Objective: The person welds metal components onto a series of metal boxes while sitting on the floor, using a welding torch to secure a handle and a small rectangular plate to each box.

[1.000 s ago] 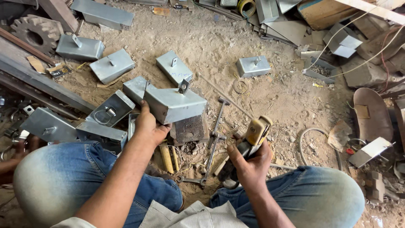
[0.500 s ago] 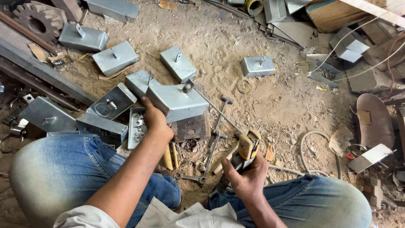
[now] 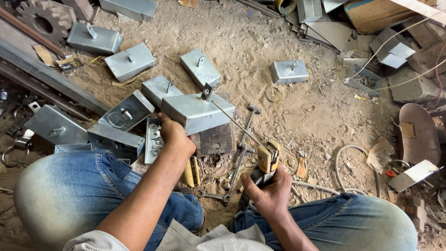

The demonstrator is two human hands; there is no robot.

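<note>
My left hand [image 3: 174,134] grips the near edge of a folded grey sheet-metal box [image 3: 197,110] and holds it just above a dark square plate [image 3: 218,138] on the dirt floor. A small upright tab with a hole [image 3: 207,91] stands on the box's top. My right hand [image 3: 267,189] is closed around the black and yellow handle of a tool [image 3: 268,160]. From it a thin metal rod [image 3: 234,123] runs up and left toward the tab. Both knees in blue jeans frame the bottom of the view.
Several similar grey metal boxes [image 3: 128,62] lie on the sandy ground to the left and beyond. A T-handle tool [image 3: 245,135] and a spanner [image 3: 214,196] lie between my knees. Steel beams [image 3: 51,81] and a gear [image 3: 44,18] sit at left, scrap sheet and cables at right.
My right hand has lifted the tool, and its rod now points at the tab on the box. My left hand has shifted its hold on the box slightly toward me.
</note>
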